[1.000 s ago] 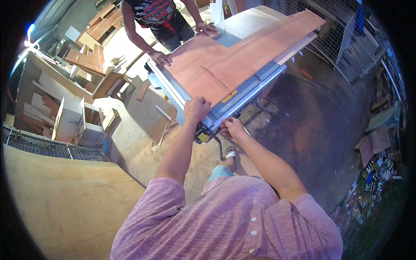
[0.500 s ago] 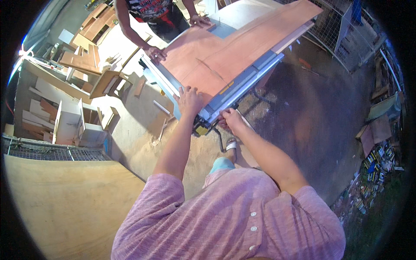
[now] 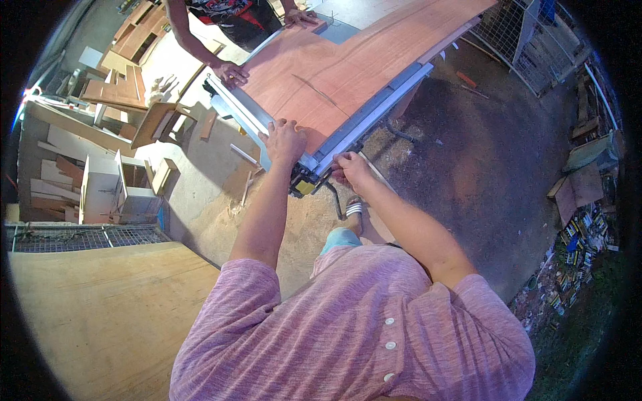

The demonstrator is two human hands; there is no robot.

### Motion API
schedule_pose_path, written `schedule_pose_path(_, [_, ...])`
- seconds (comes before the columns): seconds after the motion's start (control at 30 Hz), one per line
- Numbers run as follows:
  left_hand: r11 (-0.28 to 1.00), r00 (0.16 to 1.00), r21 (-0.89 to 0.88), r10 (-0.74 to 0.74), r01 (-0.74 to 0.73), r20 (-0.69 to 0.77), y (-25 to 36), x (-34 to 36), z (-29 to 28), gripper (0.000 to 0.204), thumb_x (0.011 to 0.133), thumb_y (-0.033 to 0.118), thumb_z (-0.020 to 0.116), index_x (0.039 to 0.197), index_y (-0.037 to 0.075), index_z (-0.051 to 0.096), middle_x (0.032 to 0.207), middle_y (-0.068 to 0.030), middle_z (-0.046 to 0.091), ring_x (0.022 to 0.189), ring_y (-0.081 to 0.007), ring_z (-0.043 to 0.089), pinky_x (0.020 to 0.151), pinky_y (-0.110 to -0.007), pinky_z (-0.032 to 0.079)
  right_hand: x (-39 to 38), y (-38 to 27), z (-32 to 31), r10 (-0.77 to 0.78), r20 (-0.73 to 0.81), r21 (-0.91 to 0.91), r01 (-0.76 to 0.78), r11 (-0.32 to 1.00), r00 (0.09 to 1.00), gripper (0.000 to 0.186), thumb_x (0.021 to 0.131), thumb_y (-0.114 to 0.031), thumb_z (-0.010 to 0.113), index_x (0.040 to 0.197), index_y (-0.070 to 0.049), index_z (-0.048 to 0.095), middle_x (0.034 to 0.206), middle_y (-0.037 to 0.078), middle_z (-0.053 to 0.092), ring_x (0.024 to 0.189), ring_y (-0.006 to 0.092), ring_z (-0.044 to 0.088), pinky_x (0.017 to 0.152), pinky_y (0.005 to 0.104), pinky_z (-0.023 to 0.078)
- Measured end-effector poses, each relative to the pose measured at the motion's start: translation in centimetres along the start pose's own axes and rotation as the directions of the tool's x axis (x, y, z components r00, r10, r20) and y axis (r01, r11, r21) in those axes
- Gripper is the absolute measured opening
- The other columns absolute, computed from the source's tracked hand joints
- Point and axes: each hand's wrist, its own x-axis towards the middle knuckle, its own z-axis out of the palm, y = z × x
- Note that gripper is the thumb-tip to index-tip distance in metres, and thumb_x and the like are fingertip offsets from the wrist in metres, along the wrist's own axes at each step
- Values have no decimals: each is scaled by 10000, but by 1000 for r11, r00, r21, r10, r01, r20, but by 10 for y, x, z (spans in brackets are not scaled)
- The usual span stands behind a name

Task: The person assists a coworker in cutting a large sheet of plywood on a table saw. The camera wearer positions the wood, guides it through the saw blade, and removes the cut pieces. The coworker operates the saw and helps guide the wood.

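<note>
A large reddish-brown plywood panel (image 3: 314, 80) lies across a table saw (image 3: 247, 113) with a grey top and silver rails. My left hand (image 3: 285, 142) rests on the panel's near corner, its fingers spread. To its right, my right hand (image 3: 352, 170) is at the near end of the long silver fence (image 3: 381, 110), fingers curled in. What those fingers hold, if anything, is hidden. A thin dark line (image 3: 317, 91) runs over the panel toward the fence. Across the saw, a co-worker's two hands (image 3: 231, 73) press on the panel's far side.
Wood offcuts and cabinet parts (image 3: 127, 180) crowd the left. A pale plywood sheet (image 3: 114, 314) lies at the lower left. Wire mesh panels (image 3: 511, 37) stand at the far right, with a litter heap (image 3: 578, 244) nearer. One bent black saw leg (image 3: 336, 200) stands beside my sandalled foot.
The view has shifted a little, so the saw sits higher in it. A yellow strip seen beside the fence no longer shows; the panel's edge now lies close to the fence. Both hands keep their places.
</note>
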Motion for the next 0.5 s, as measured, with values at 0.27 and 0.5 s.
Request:
schedule_pose_path(0.27, [1000,1000,-17,5,-4,13,-2,1,0,369,804,325,470,1104,175,624,1243,-51,516,1228,-238,396,1058,-564,166,1,2,-3,7,-13,108,-6,994,1000,271,847,-301,623,930,-70,508,748,24,589,592,117,578,487,256,471])
schedule_pose_path(0.5, [1000,999,-3,7,-7,38,-2,1,1,371,775,333,520,1100,189,624,1254,-44,507,1229,-238,397,1060,-562,165,2,1,-6,44,12,156,-46,987,999,286,858,-325,609,975,-97,483,836,30,579,708,166,574,605,324,485])
